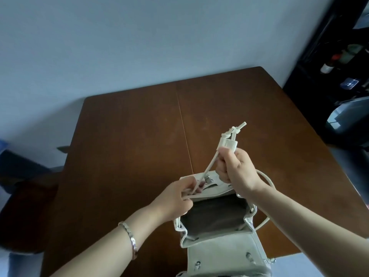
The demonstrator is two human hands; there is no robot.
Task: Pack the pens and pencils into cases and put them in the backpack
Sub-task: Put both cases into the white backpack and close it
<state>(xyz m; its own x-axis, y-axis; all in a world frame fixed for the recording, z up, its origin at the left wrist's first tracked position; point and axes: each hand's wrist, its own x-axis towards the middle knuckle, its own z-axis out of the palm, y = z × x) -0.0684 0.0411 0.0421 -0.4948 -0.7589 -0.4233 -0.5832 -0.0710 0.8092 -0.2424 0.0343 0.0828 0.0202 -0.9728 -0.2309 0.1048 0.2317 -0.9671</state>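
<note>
1. The backpack [223, 254] sits at the table's [129, 136] 6 o'clock edge. Its long axis runs 12 to 6, with the mouth open upward and the flap folded toward 6.
2. Its drawstring [207, 168] slants from the mouth's 10 o'clock corner toward 1 o'clock, ending in a cord stopper [228, 144].
3. The right hand [235, 168], raised above the 12 o'clock rim, is fisted round the drawstring just below the stopper.
4. The left hand [177, 198] pinches the cord at that 10 o'clock corner, fingers curled.

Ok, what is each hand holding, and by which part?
The right hand grips the drawstring just under its stopper. The left hand pinches the same drawstring low down, at the far rim of the backpack.
</note>
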